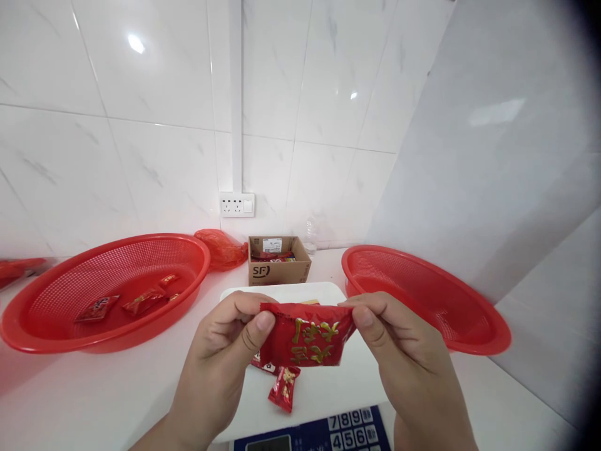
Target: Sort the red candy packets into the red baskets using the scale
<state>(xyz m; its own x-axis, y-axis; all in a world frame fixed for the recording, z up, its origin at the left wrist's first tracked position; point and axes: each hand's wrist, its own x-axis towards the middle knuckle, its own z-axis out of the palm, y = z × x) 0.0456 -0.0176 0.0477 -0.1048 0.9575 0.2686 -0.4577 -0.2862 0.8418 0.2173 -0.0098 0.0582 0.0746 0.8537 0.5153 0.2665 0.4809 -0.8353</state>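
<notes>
Between both hands a red snack packet with gold lettering is held up, stretched sideways above a white scale tray. My left hand pinches its left end between thumb and fingers. At the opposite end, my right hand grips the upper right corner the same way. Below the packet, a small red wrapped snack lies on the white tray. Another red packet with white print shows partly beside it, mostly hidden by the held packet and my left hand.
A red perforated basket at left holds several red packets. Another red basket stands at right. Against the tiled wall are a cardboard box with packets inside and a red plastic bag. The scale's blue keypad is at the front.
</notes>
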